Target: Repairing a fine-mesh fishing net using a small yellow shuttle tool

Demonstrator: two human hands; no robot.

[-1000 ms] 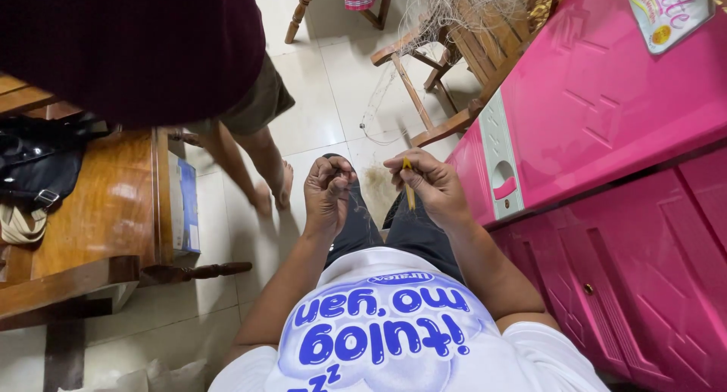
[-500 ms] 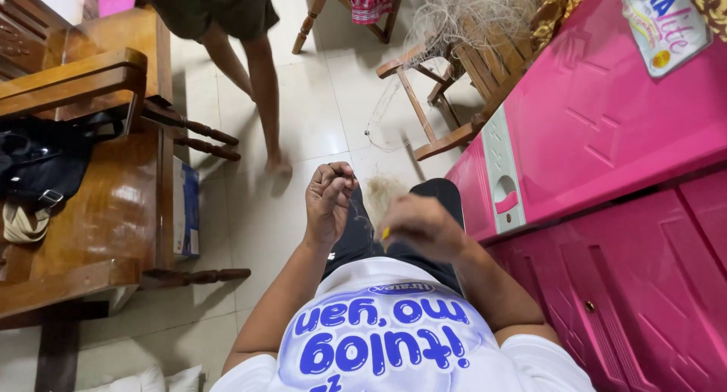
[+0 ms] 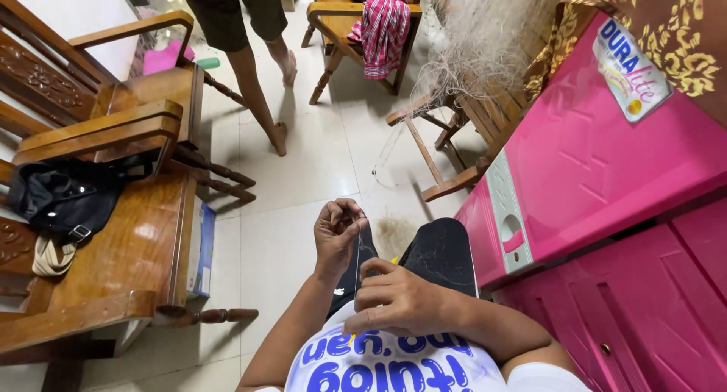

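Here, in the head view, the left hand [image 3: 338, 237] was raised above the lap with its fingertips pinched shut on a thin thread [image 3: 357, 259]. The thread ran nearly straight down from that pinch toward the right hand [image 3: 400, 299], so its long axis lay along the line from the body outward, the far end pointing at the floor ahead. The right hand sat close to the chest, its grip curled tight around a small yellow tool [image 3: 392, 261], of which only a tip showed above the knuckles; which way the rest of it pointed could not be told. Both hands hovered over a knee in dark trousers [image 3: 443, 256].

A tangled heap of fishing net [image 3: 485, 40] hung over a folding wooden chair [image 3: 447, 146] beyond the knee, and a loose strand from it trailed across the tiled floor [image 3: 303, 172]. A pink plastic cabinet [image 3: 606, 187] stood close on the right side. On the left stood a wooden armchair [image 3: 113, 248] with a black bag [image 3: 68, 195] on its seat. Another person's bare legs [image 3: 257, 89] stood farther off, near a chair draped with a red checked cloth [image 3: 382, 28].
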